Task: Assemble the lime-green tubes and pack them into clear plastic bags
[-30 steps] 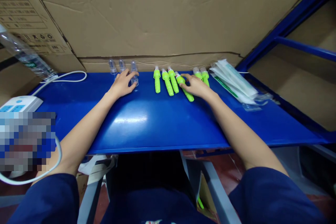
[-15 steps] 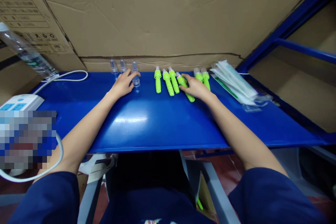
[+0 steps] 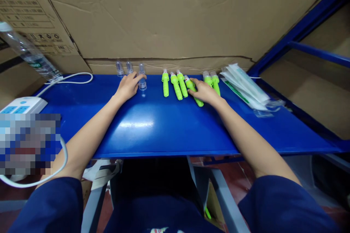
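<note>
My left hand rests at the back of the table with its index finger and thumb curled at a clear, bullet-shaped plastic tube standing upright. Just behind this hand stand two similar clear tubes, a left one and a right one. My right hand has its thumb and fingers around a lime-green, pen-like stick with a clear tip, lying slanted; part of it is hidden. Left of it lie three like sticks, among them an upright-looking green stick. Two more, including a green stick, lie beyond the right hand.
White plastic packets lie at the right of the blue table. To the left are a water bottle, a power strip and a white cable. A cardboard wall stands behind; a blue frame bar is at right.
Both hands keep their places and hold as before. The whole view has shifted very slightly; nothing on the table has visibly moved.
</note>
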`<action>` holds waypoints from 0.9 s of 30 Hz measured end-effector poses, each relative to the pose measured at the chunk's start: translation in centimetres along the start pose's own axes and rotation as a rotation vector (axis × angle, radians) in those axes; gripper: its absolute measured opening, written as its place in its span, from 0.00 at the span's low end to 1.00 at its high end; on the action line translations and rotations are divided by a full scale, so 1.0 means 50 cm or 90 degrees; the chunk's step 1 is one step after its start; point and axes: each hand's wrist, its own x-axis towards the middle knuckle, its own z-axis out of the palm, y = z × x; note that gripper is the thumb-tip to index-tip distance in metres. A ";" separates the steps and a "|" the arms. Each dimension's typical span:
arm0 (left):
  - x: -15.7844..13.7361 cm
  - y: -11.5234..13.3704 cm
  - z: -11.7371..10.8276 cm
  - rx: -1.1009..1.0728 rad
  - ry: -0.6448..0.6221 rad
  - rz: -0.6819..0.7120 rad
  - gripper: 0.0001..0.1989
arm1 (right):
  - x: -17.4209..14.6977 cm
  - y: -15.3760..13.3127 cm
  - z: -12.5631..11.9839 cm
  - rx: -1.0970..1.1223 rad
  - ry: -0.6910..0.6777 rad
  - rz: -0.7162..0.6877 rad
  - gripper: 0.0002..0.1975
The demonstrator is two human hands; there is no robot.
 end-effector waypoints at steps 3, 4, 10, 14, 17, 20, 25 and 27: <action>-0.002 -0.005 0.000 0.013 0.008 -0.014 0.25 | 0.000 -0.001 -0.001 -0.003 0.000 0.002 0.37; -0.002 -0.006 0.000 0.018 0.009 -0.019 0.25 | 0.000 -0.002 -0.001 -0.004 -0.001 0.003 0.37; -0.007 -0.006 -0.011 0.026 -0.007 -0.069 0.25 | -0.003 -0.007 -0.006 0.001 -0.005 0.005 0.37; -0.009 -0.014 -0.013 0.011 -0.010 -0.104 0.24 | -0.006 -0.009 -0.009 0.000 -0.002 0.007 0.36; -0.010 -0.023 -0.011 0.004 -0.020 -0.135 0.22 | -0.006 -0.010 -0.009 -0.005 -0.004 0.008 0.36; -0.011 -0.030 -0.007 0.010 -0.029 -0.164 0.20 | -0.004 -0.008 -0.007 -0.005 -0.002 0.004 0.37; -0.011 -0.035 0.001 0.019 0.000 -0.156 0.19 | -0.001 0.000 -0.002 -0.001 0.008 -0.005 0.37; -0.011 -0.035 0.002 0.016 0.009 -0.148 0.18 | -0.001 0.000 -0.001 -0.002 0.006 -0.003 0.37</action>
